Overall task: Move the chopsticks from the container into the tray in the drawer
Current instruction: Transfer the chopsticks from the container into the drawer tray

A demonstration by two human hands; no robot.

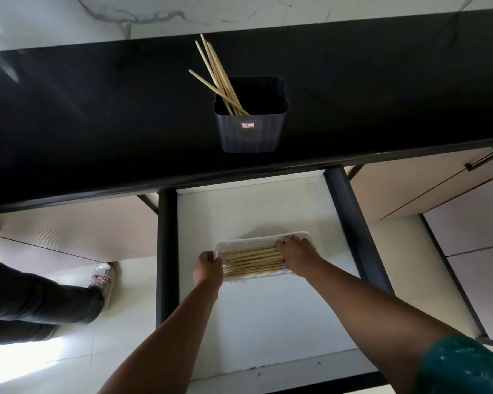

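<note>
A dark grey container stands on the black countertop, with several wooden chopsticks leaning out to the upper left. Below it the drawer is pulled out. A white tray lies across the drawer floor with several chopsticks laid side by side in it. My left hand grips the tray's left end. My right hand rests on the right ends of the chopsticks in the tray, fingers curled over them.
The black countertop overhangs the drawer's back. Dark drawer sides run left and right. Closed cabinet fronts with a black handle stand to the right. Another person's leg and sandalled foot are on the floor at the left.
</note>
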